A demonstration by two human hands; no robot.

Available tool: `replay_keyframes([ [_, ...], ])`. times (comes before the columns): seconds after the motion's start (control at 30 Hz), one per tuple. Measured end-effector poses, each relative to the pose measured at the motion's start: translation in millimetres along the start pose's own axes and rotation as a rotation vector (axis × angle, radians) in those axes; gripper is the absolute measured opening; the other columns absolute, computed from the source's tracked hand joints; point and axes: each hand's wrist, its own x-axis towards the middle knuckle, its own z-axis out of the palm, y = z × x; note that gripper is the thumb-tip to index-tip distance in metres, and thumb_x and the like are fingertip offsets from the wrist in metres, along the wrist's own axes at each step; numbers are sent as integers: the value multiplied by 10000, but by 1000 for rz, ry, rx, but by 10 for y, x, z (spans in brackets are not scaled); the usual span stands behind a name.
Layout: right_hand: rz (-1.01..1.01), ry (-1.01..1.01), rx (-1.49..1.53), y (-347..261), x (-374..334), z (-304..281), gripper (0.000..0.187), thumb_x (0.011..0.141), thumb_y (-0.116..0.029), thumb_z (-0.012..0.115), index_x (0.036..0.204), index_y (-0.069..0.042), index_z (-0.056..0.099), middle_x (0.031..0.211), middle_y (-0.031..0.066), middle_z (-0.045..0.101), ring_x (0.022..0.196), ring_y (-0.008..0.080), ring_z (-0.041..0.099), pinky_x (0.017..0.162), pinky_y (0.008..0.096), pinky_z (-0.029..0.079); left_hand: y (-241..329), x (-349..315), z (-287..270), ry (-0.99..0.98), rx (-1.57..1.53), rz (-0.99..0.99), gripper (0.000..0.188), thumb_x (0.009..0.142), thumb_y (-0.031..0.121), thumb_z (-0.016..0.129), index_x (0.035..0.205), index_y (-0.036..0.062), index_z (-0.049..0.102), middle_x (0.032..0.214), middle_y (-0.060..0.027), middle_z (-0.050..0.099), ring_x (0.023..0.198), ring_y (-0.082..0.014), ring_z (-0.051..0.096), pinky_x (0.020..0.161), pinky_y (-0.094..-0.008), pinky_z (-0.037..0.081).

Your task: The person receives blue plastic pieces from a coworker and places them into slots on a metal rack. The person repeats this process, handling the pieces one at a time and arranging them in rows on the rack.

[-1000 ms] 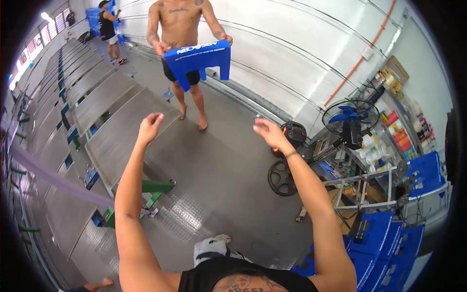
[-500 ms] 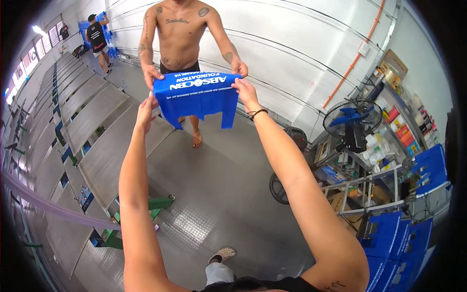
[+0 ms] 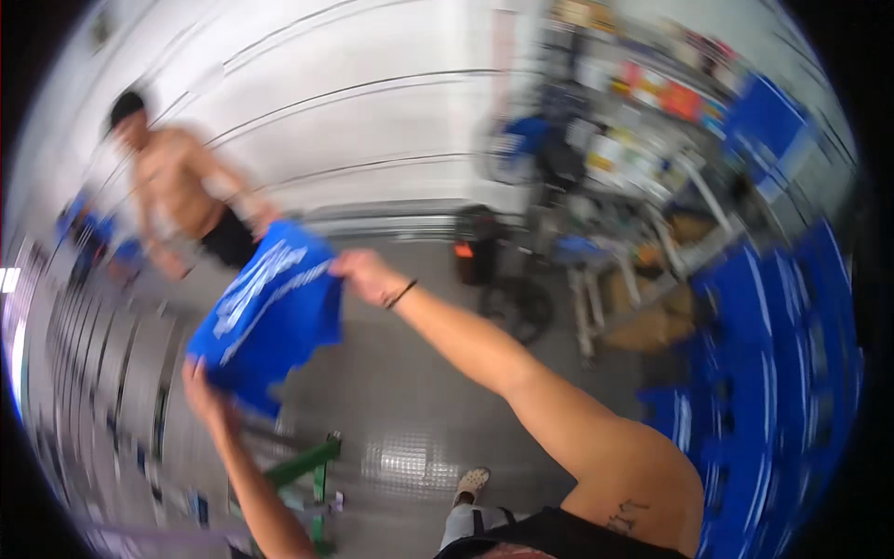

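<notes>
A blue cloth panel (image 3: 270, 321) with white print and a notched lower edge is stretched aslant between my two hands. My left hand (image 3: 207, 401) pinches its lower left corner. At its upper right edge my right hand (image 3: 367, 276), with a dark band at the wrist, is closed on the cloth. Beyond the panel stands a bare-chested person (image 3: 182, 182) in a dark cap and dark shorts. One of that person's hands appears by the far edge of the cloth; blur hides whether it touches.
Blue panels (image 3: 782, 373) hang in rows at the right. Behind them are a cluttered shelf (image 3: 643, 149), a metal frame (image 3: 643, 252) and a fan (image 3: 521, 149). A green bracket (image 3: 303, 463) juts out at lower left, beside a row of long grey tables (image 3: 121, 363).
The view has swung to the right. The panel has tilted, its left end now lower, still between my hands. The other person's left-side hand has come off the cloth.
</notes>
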Motion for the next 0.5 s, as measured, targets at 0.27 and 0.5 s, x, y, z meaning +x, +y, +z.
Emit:
replay_keyframes([
  [0.27,-17,389,-77,-1216,-5238,-1023,190,906,-165,614,1052,-44,612,940,-18,593,880,61,522,783,235,428,1204,-2380,1345,-677,-360,-276,482,932,242,521,1330,-20,453,1101,-150,579,952,-252,517,912,-423,393],
  [0.5,-530,1078,-241,-2148,-8910,-741,203,878,-95,592,1068,-24,600,995,0,605,934,94,544,839,251,430,2776,-4921,3638,-1534,-727,-482,107,924,164,488,957,65,510,895,1,502,862,-87,474,805,-252,389],
])
